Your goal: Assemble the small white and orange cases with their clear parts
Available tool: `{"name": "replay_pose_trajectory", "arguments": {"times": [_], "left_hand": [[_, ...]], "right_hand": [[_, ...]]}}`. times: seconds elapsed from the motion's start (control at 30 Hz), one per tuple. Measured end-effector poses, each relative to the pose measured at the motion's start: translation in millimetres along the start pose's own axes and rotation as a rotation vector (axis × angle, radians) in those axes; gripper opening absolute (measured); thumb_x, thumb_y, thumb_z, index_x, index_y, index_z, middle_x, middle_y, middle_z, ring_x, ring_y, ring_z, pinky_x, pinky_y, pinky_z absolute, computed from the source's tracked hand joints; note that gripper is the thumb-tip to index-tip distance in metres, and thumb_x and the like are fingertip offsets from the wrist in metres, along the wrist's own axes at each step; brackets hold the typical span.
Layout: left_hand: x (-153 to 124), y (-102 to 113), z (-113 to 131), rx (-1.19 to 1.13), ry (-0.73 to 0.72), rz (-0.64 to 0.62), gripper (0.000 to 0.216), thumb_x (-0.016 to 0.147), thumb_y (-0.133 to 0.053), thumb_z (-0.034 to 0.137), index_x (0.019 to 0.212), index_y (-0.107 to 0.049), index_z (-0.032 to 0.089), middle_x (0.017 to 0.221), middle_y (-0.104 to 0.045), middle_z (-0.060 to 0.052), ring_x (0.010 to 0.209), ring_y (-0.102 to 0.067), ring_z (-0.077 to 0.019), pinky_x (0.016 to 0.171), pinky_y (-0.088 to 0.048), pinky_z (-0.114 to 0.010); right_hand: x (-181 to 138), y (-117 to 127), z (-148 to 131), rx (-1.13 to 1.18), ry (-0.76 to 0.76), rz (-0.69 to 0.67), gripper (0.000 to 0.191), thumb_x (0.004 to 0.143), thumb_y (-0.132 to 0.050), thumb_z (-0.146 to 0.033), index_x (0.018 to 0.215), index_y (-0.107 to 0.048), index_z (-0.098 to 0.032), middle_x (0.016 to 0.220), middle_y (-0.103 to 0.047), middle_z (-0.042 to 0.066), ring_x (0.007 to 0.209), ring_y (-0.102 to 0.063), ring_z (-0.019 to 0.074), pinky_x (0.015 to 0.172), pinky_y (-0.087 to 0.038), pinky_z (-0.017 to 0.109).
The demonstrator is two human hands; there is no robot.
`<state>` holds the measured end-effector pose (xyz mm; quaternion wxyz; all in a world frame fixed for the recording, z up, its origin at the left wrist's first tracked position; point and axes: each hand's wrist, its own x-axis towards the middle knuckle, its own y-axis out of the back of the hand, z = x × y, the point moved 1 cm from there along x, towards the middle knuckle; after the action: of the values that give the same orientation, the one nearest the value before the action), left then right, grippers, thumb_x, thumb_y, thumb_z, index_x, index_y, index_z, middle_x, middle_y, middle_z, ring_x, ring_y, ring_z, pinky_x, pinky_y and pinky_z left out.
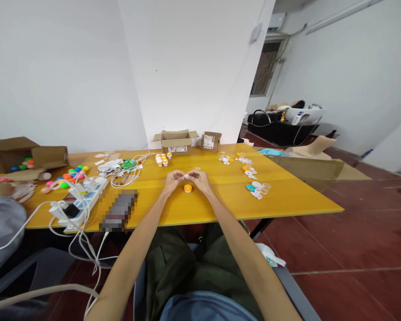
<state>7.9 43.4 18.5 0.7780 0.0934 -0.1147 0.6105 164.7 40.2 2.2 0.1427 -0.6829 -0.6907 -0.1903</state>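
Above the table, my left hand (174, 179) and my right hand (199, 179) meet with their fingers closed on a small white plastic part (186, 177). Its exact kind is too small to make out, and fingertips cover much of it. Just below them on the wood lies a round orange and white piece (187, 188). To the right are loose groups of parts: a teal ring with white and clear pieces (256, 189), orange and white pieces (249, 171), and more white pieces (226, 159). Several orange and white assembled items (162, 159) stand together behind my left hand.
Two cardboard boxes (175, 142) (211, 141) stand at the table's back edge. On the left are a power strip (87, 203) with cables, a blurred-out phone (118, 210), green circuit boards (128, 164) and colored balls (70, 174). Another person's sleeve (3, 223) shows far left.
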Motion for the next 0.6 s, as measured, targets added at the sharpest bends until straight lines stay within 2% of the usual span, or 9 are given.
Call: {"name": "replay_pose_trajectory", "arguments": {"times": [0.37,0.6], "left_hand": [[2.5,1.5,-5.1,0.009,-0.005,-0.010,0.022,0.060,-0.085,0.029,0.071,-0.068,0.019,0.073,-0.073,-0.002,0.081,-0.071,-0.0214,0.087,-0.055,-0.038],[0.8,-0.4,-0.9,-0.002,-0.007,0.013,0.023,0.059,-0.085,0.028,0.070,-0.066,0.020,0.072,-0.073,-0.001,0.079,-0.071,-0.0203,0.088,-0.055,-0.038]], "right_hand": [[0.2,0.5,-3.5,0.028,0.003,-0.006,0.024,0.067,-0.079,-0.046,0.065,-0.070,-0.023,0.071,-0.074,0.003,0.073,-0.071,0.0230,0.076,-0.060,0.039],[0.7,-0.3,-0.4,-0.030,0.037,0.002,0.017,0.071,-0.076,-0.039,0.074,-0.073,-0.023,0.075,-0.075,0.003,0.076,-0.071,0.0220,0.078,-0.059,0.037]]}}
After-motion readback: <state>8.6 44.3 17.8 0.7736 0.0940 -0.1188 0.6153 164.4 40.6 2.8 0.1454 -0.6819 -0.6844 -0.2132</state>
